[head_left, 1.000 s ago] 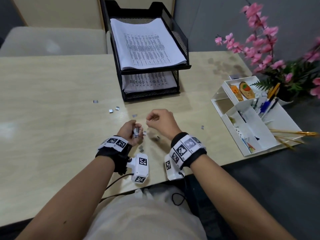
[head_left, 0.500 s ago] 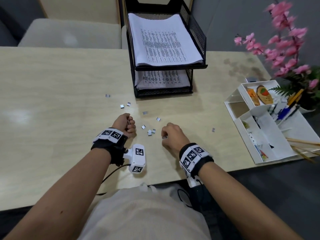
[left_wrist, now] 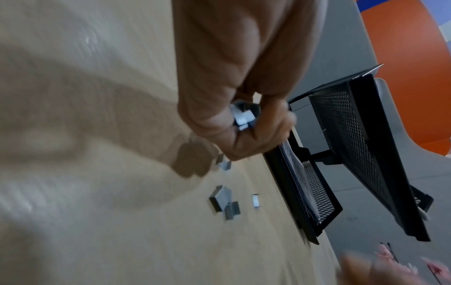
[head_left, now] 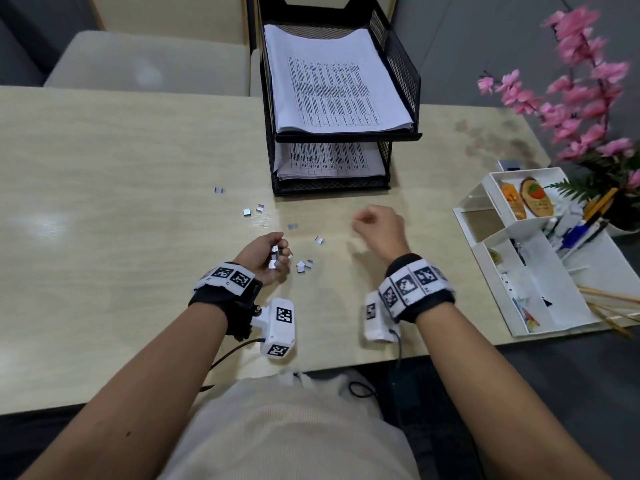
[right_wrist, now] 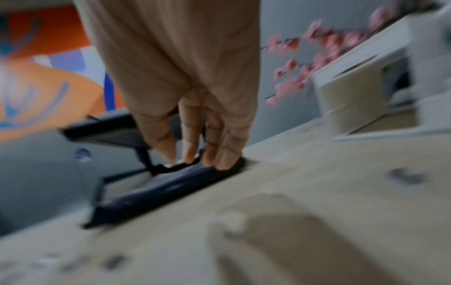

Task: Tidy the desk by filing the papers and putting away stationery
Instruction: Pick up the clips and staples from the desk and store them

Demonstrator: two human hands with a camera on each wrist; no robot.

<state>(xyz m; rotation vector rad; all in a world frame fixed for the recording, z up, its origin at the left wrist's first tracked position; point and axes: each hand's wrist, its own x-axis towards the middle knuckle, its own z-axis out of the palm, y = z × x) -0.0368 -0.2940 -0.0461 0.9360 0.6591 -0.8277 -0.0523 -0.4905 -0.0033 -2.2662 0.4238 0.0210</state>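
Sat at a pale wood-grain desk [head_left: 104,168], grey wall and beige seat [head_left: 145,60] beyond. Held staple strips [left_wrist: 242,117] curled in left hand [head_left: 266,256]; kept right hand [head_left: 379,226] loosely curled, holding nothing. Left loose staples [head_left: 301,265] scattered centre, mesh paper tray [head_left: 398,64] at 12 o'clock, white organizer [head_left: 554,313] at 3 o'clock.

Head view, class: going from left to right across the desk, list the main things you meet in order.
Farthest-left staple block → left hand gripping staple blocks → black two-tier paper tray → right hand → white desk organizer → pink flowers.
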